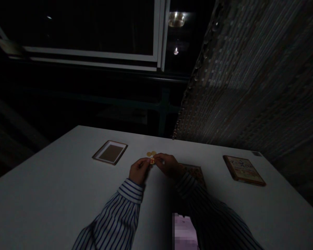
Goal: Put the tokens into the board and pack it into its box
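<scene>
Between my two hands is a round, pale chess piece [152, 160] with a red character on its face, like a Chinese chess disc. My left hand [139, 171] pinches its left side with thumb and fingertips. From the right, my right hand [169, 164] has its fingertips closed at the piece's other edge. Just beyond them, two plain yellowish discs [149, 153] lie side by side on the white table [67, 194]. Partly hidden under my right wrist is a brown tray [197, 171] with small dark and reddish shapes in it, too dim to make out.
To the left lies a shallow open box part [110, 152] with a brown bottom and pale inner walls. A flat box with a printed lid [243, 169] rests at the right. Behind the table are a dark window and a bead curtain [224, 86].
</scene>
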Demonstrator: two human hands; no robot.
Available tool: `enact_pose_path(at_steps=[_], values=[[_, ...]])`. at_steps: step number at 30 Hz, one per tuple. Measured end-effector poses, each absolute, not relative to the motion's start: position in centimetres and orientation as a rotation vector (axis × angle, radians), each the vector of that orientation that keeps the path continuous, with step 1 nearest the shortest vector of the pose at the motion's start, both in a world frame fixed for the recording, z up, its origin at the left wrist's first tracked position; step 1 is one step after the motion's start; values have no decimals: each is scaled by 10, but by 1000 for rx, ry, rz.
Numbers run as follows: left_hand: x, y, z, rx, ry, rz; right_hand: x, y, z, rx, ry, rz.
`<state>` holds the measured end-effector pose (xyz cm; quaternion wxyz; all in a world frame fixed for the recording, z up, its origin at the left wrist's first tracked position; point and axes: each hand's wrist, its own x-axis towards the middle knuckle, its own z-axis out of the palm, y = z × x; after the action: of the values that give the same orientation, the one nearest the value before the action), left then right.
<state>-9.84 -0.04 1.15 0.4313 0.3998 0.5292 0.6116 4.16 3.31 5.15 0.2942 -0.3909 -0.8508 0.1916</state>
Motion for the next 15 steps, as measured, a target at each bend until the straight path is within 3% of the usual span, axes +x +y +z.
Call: enact_pose_path(at_steps=[15], values=[[-96, -6, 18, 962, 1258, 1550, 46, 27, 65, -1033, -2257, 629]])
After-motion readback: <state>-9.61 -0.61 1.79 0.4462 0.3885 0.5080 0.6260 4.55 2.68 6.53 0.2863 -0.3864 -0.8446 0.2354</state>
